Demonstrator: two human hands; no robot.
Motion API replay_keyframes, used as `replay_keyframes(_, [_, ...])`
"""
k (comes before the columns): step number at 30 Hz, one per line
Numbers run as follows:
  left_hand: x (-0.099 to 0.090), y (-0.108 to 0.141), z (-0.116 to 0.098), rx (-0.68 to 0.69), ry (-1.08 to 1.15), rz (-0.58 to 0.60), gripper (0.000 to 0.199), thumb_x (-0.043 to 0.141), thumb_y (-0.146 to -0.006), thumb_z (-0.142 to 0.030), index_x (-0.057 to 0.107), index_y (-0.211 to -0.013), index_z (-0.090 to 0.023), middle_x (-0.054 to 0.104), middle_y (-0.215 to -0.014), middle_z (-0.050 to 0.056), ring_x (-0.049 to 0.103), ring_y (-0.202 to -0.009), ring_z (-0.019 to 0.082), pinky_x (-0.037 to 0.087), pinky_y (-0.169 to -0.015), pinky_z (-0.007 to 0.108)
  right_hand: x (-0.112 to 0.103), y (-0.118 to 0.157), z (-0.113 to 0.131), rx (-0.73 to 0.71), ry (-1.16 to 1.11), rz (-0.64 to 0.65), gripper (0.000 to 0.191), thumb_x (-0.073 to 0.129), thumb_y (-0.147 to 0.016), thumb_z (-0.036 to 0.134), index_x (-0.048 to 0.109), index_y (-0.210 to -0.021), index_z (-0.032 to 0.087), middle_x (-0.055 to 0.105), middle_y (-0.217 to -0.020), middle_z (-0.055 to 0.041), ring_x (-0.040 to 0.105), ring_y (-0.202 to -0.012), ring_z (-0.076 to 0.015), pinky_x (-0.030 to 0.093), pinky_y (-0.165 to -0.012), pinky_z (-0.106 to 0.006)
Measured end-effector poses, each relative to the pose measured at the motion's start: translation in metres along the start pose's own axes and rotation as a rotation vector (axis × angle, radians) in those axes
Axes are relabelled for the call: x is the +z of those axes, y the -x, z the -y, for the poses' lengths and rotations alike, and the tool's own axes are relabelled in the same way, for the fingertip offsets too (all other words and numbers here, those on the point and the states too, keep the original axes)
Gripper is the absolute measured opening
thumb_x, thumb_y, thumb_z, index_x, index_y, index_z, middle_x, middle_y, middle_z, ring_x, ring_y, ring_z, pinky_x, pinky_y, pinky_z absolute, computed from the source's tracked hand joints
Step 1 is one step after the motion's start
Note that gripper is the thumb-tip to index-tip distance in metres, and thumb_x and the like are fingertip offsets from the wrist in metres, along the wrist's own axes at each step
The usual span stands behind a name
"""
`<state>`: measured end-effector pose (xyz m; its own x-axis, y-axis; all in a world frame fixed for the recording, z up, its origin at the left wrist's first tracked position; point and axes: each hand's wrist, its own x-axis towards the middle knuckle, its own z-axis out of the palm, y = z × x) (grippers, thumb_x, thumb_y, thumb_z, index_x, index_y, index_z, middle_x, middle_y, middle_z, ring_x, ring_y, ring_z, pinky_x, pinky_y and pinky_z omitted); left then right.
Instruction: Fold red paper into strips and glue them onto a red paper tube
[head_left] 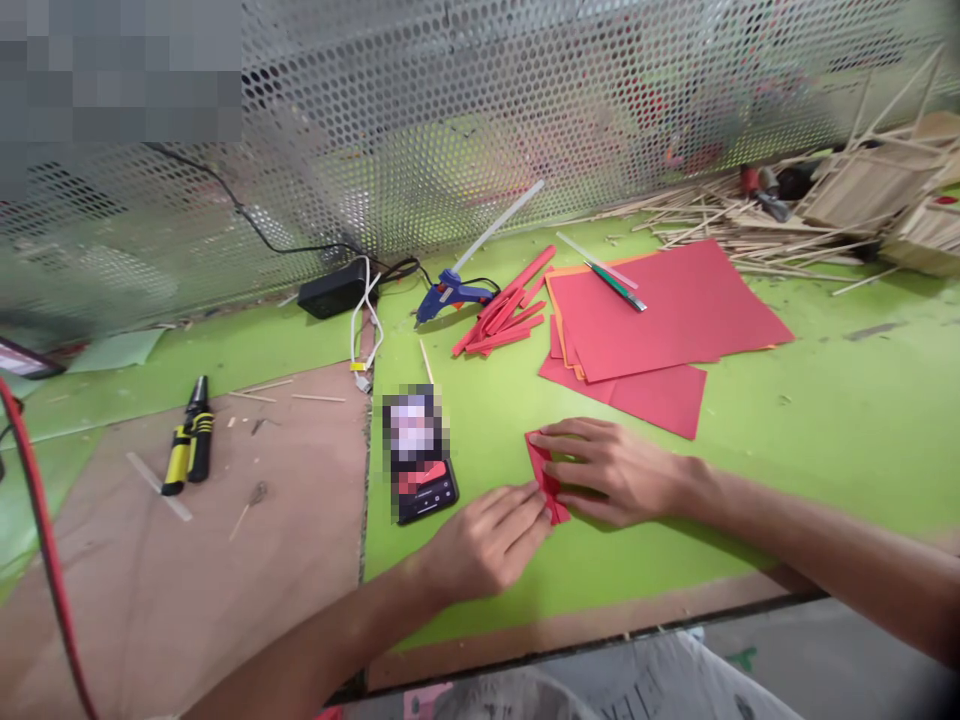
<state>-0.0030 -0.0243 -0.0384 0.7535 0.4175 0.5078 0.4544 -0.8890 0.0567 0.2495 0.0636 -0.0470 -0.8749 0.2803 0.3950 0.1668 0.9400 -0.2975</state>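
A small folded piece of red paper lies on the green tabletop between my hands. My left hand has its fingers together, gripping the paper's lower end. From the right, my right hand holds the paper down with fingers somewhat apart, fingertips along its upper edge and middle. Just left of the hands is a phone with a lit, partly blurred screen. Behind them rest red paper sheets, with an orange one showing beneath, and a pile of narrow folded red strips.
A blue glue gun with a long glue stick stands near the mesh screen. A green-handled craft knife lies on the sheets. To the left are a yellow-black torch lighter and a black adapter. Wooden sticks are heaped back right.
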Motion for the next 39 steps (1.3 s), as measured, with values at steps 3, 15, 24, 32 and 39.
replay_keyframes(3, [0.0004, -0.0013, -0.0004, 0.008, -0.015, -0.011, 0.018, 0.065, -0.099, -0.007, 0.073, -0.115, -0.004, 0.081, -0.112, 0.016, 0.08, -0.106, 0.028, 0.07, -0.09, 0.04, 0.0024, 0.0004, 0.0002, -0.002, 0.019, -0.031, 0.014, 0.063, -0.101, 0.026, 0.073, -0.105, 0.016, 0.072, -0.135, -0.0167, 0.067, -0.126, -0.0315, 0.058, -0.106, -0.048])
replay_keyframes(15, [-0.0013, -0.0058, -0.0007, -0.005, -0.024, 0.002, 0.018, 0.06, -0.101, -0.008, 0.075, -0.11, -0.007, 0.082, -0.107, 0.013, 0.079, -0.104, 0.026, 0.069, -0.088, 0.038, 0.0037, 0.0015, 0.0001, 0.001, 0.017, -0.041, 0.014, 0.064, -0.1, 0.025, 0.074, -0.106, 0.017, 0.071, -0.136, -0.0163, 0.067, -0.127, -0.0313, 0.06, -0.105, -0.048])
replay_keyframes(24, [-0.0011, -0.0037, 0.0001, 0.054, -0.073, 0.078, 0.016, 0.069, -0.101, -0.021, 0.075, -0.107, -0.008, 0.082, -0.107, 0.013, 0.078, -0.103, 0.024, 0.066, -0.089, 0.037, 0.0045, 0.0011, -0.0006, -0.009, 0.009, -0.071, 0.015, 0.064, -0.1, 0.024, 0.075, -0.107, 0.017, 0.072, -0.135, -0.0166, 0.068, -0.127, -0.0307, 0.059, -0.106, -0.048])
replay_keyframes(32, [-0.0022, -0.0038, 0.0022, 0.089, -0.068, 0.087, 0.02, 0.068, -0.099, -0.02, 0.075, -0.109, -0.004, 0.081, -0.105, 0.015, 0.077, -0.102, 0.025, 0.064, -0.089, 0.036, 0.0061, 0.0011, 0.0011, 0.021, 0.017, -0.072, 0.014, 0.066, -0.099, 0.026, 0.076, -0.103, 0.017, 0.073, -0.134, -0.0156, 0.069, -0.124, -0.0311, 0.061, -0.104, -0.048])
replay_keyframes(39, [-0.0071, -0.0048, 0.006, 0.102, -0.034, 0.117, 0.022, 0.067, -0.099, -0.018, 0.074, -0.113, -0.003, 0.08, -0.104, 0.015, 0.076, -0.101, 0.024, 0.064, -0.088, 0.036, 0.0047, -0.0003, 0.0029, 0.035, 0.004, -0.087, 0.015, 0.066, -0.101, 0.03, 0.075, -0.101, 0.018, 0.074, -0.132, -0.0147, 0.07, -0.122, -0.0308, 0.061, -0.104, -0.048])
